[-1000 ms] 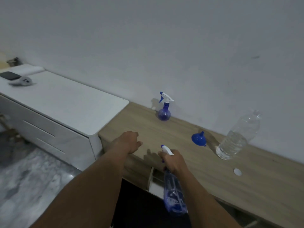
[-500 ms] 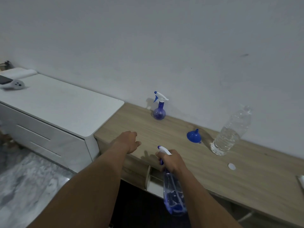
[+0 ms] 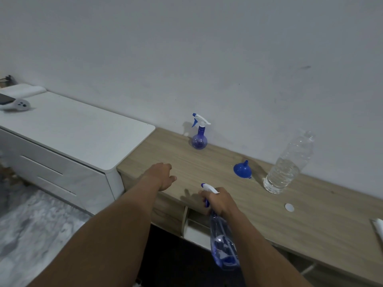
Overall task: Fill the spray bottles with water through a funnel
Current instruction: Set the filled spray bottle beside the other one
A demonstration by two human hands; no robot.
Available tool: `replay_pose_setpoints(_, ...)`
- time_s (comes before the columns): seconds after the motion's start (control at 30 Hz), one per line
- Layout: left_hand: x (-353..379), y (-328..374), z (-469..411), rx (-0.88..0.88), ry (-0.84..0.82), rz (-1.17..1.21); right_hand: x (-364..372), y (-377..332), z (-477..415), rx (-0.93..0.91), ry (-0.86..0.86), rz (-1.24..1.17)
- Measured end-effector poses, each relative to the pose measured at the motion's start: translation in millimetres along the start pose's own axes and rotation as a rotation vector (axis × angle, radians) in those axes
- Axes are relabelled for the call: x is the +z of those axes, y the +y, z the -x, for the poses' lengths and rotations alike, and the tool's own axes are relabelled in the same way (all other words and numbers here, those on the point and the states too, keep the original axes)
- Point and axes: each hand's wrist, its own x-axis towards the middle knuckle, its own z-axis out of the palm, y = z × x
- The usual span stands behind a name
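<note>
My right hand [image 3: 220, 203] grips the white trigger head of a tall blue spray bottle [image 3: 223, 243], which hangs below the front edge of the wooden table [image 3: 300, 220]. My left hand [image 3: 162, 176] hovers over the table's left front corner with loosely curled fingers, holding nothing. A small round blue spray bottle [image 3: 199, 137] stands by the wall. A blue funnel [image 3: 242, 169] lies on its side further right. Beside it stands a clear plastic water bottle [image 3: 287, 164], uncapped and partly full. Its white cap [image 3: 289, 207] lies on the table.
A white cabinet [image 3: 68, 131] adjoins the table on the left, with a white controller [image 3: 19, 104] and a dark phone at its far end. A white object [image 3: 378, 226] shows at the right edge. The grey wall runs close behind the table.
The view has shifted a little, so everything sits slightly lower and to the left. Both hands keep nearly the same pose, and the right still holds the tall spray bottle.
</note>
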Motion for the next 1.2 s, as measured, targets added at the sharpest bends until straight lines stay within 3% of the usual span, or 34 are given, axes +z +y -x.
replay_pose_setpoints(0.4,-1.5,4.8,2.7,-0.012,0.008,0.015,-7.4,4.0,-3.8,-0.021,0.017,0.002)
replay_pose_setpoints(0.6,3.8,17.8,8.2,0.000,-0.001,0.105,-15.5,-9.6,-6.9,-0.122,0.071,-0.037)
replay_pose_setpoints(0.83,18.0,51.4,11.9,0.050,-0.138,0.278,-31.9,-36.4,-15.0,-0.329,0.153,0.003)
replay_pose_setpoints(1.0,15.1,76.7,3.3,0.140,-0.276,0.316,-38.9,-55.4,-27.4,-0.320,0.189,-0.062)
replay_pose_setpoints(1.2,10.0,87.8,-16.1,0.177,-0.254,0.419,-48.3,-74.0,-50.9,-0.369,0.234,-0.030)
